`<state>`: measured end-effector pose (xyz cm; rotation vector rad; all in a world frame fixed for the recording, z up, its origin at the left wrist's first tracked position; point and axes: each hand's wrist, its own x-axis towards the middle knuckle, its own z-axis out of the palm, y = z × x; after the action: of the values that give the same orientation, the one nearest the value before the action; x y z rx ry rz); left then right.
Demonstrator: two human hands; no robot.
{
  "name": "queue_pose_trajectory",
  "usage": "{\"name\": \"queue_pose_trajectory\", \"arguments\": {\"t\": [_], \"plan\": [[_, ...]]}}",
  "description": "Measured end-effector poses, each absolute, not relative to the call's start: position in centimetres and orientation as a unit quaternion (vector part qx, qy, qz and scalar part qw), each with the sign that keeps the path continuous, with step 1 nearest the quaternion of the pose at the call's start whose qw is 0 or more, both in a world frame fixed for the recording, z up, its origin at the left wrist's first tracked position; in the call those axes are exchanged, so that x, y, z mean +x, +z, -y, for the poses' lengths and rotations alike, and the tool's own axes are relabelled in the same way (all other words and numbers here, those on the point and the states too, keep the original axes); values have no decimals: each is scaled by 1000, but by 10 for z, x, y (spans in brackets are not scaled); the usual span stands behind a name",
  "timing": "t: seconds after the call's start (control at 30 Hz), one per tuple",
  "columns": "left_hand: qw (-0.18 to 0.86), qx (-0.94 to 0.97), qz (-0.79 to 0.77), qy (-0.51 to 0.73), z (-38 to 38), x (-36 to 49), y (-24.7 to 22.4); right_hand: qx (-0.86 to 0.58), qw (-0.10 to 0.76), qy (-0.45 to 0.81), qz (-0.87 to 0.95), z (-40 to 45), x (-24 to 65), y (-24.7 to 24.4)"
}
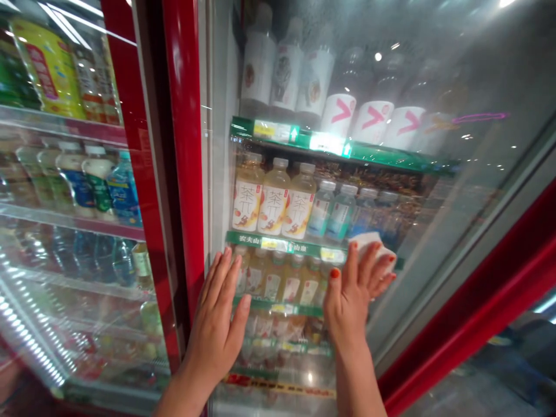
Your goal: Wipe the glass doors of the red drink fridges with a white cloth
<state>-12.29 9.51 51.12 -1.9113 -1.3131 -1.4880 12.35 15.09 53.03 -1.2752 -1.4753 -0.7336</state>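
Flat against the left side of a glass cooler door (pixel 434 214) rests my left hand (pixel 221 318), its fingers stretched out and holding nothing. My right hand (pixel 356 289) is farther right at the glass, fingers spread upward, pressing a folded white cloth or tissue (pixel 371 240) against the pane; its fingertips lie over the cloth's lower part. Behind the glass, just above and between the hands, stand tea bottles with white labels (pixel 273 202) and bottles with blue-green labels (pixel 341 214). The glass looks hazy toward the top.
A red door frame (pixel 186 145) runs down left of the glass, and another red edge (pixel 478 313) slants at the lower right. At the left, a second cooler holds several bottles, including a large yellow one (pixel 47 69). Green shelf strips (pixel 382 156) cross behind the glass.
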Motion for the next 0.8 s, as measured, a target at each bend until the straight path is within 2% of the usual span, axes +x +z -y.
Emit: {"name": "queue_pose_trajectory", "arguments": {"t": [0.1,0.2,0.3,0.43,0.53,0.67,0.73,0.8], "plan": [[187,-688,467,-523,-94,-125,510,-456,426,-347,700,-147,71,527],[188,-694,464,-518,-92,-130,510,-414,372,-368,744,-138,56,483],[194,-701,458,-511,-91,-133,514,-466,426,-352,690,-136,86,466],[195,-692,455,-526,-94,-132,521,-516,502,-320,617,-147,99,520],[184,-691,451,-534,-98,-131,523,-476,479,-336,657,-150,61,545],[190,-695,444,-532,-100,-136,518,-397,378,-358,756,-134,32,495],[194,-702,445,-521,-100,-139,516,-423,380,-354,743,-129,47,468],[202,-711,444,-506,-100,-140,516,-470,421,-332,701,-131,68,467]]}}
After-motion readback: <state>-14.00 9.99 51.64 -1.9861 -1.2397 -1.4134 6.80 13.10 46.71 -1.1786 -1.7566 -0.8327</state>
